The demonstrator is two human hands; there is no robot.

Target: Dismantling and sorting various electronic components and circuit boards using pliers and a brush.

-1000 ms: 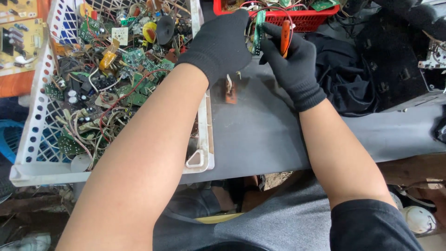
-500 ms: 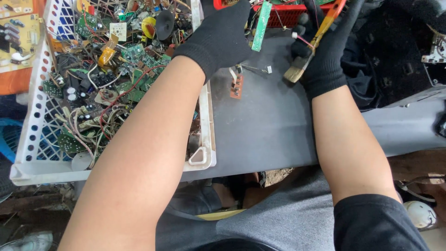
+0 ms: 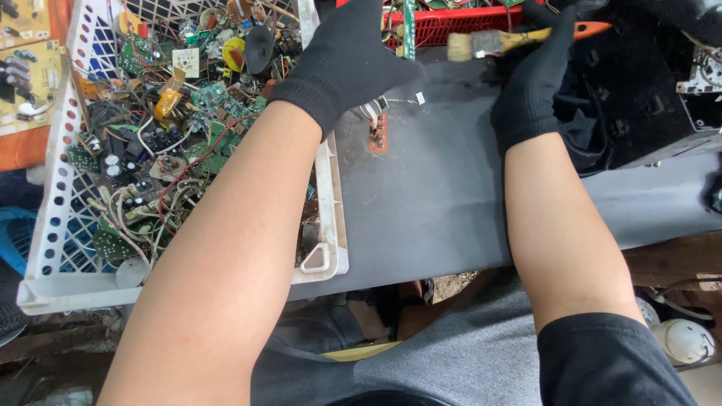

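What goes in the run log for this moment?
left black-gloved hand: holds narrow green circuit board | right black-gloved hand: holds orange-handled paintbrush

In front of you a dark grey work surface (image 3: 444, 210) carries a white perforated crate (image 3: 327, 225) on its left, a small brown circuit board (image 3: 378, 134), and a red basket (image 3: 451, 22) at the far edge.

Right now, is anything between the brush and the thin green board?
Nothing visible. The brush in the right hand has its bristles beside the green board held by the left hand, open gap between.
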